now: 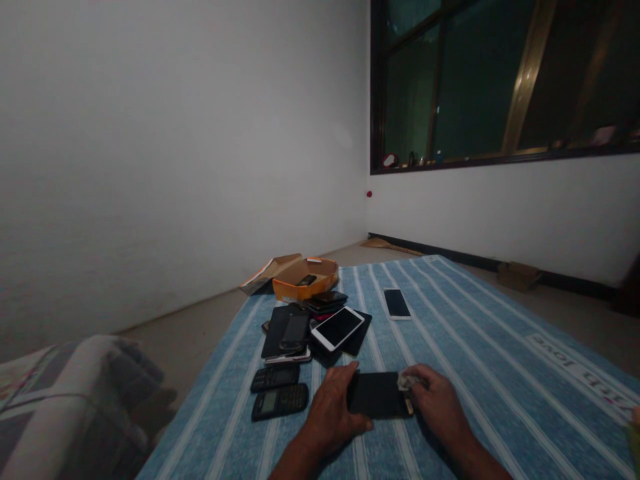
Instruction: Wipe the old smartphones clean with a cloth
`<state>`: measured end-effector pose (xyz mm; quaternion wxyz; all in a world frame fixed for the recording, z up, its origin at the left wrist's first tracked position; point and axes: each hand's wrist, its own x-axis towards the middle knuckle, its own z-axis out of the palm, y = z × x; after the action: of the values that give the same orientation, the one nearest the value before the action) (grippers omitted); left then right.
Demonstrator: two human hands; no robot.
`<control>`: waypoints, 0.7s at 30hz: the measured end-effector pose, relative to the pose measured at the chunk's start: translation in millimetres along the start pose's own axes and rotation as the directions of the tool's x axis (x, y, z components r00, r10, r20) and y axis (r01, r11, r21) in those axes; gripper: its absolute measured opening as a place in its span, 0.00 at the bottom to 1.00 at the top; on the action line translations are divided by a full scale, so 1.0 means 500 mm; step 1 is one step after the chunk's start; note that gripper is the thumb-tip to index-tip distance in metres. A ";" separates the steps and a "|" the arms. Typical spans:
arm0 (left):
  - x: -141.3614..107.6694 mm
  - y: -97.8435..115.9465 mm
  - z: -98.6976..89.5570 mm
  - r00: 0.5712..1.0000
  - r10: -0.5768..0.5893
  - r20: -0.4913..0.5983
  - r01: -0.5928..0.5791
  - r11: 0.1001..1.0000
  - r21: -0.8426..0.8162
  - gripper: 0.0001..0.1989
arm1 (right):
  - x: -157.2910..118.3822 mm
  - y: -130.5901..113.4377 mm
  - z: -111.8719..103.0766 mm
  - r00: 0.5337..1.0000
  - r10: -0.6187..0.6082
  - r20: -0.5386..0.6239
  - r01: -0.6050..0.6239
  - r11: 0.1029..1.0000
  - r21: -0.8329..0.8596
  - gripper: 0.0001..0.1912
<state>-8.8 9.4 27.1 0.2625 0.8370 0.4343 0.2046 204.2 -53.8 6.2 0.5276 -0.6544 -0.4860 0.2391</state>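
A dark flat device (377, 395) is held between the hands over a blue striped cloth (480, 393); whether it is rested on the cloth cannot be told. Its left end is gripped by the left hand (336, 403), which is partly curled, with the thumb placed along the near edge and the fingers at the far edge. By the right hand (434, 399), closed to a pinch, a crumpled pale wad (411, 381) is held at the device's far right corner. To the left, 2 keypad phones (280, 402) are laid side by side, while a patterned fabric bundle (75, 407) is seen apart from the cloth. Just beyond, a pile is formed in which a dark touchscreen phone (295, 330) is set on a black flat item (273, 327), and a white phone (339, 328) is laid aslant at the right. Farther right, a 2nd white phone (397, 304) is placed alone, face up. Behind the pile, an orange box (293, 291) is left open, with a small dark phone (307, 280) contained in it. On the floor beyond, a broom (379, 244) is laid near the wall.
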 end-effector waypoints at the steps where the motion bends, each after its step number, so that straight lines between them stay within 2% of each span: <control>1: -0.001 0.001 -0.001 1.000 -0.004 -0.002 0.004 1.000 0.002 0.48 | -0.002 -0.002 -0.002 1.000 0.012 0.008 -0.012 1.000 -0.001 0.13; 13: -0.004 0.015 -0.005 1.000 -0.022 -0.001 0.022 1.000 -0.002 0.47 | 0.001 -0.006 0.000 0.998 0.070 -0.009 -0.069 0.994 0.086 0.13; 21: -0.005 0.009 0.000 1.000 0.018 -0.014 -0.018 1.000 0.007 0.45 | -0.015 -0.019 -0.013 0.998 0.051 0.022 -0.050 0.998 -0.046 0.14</control>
<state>-7.2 5.0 29.6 0.2547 0.8404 0.4294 0.2111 202.6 -63.7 15.6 0.5008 -0.6755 -0.4808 0.2486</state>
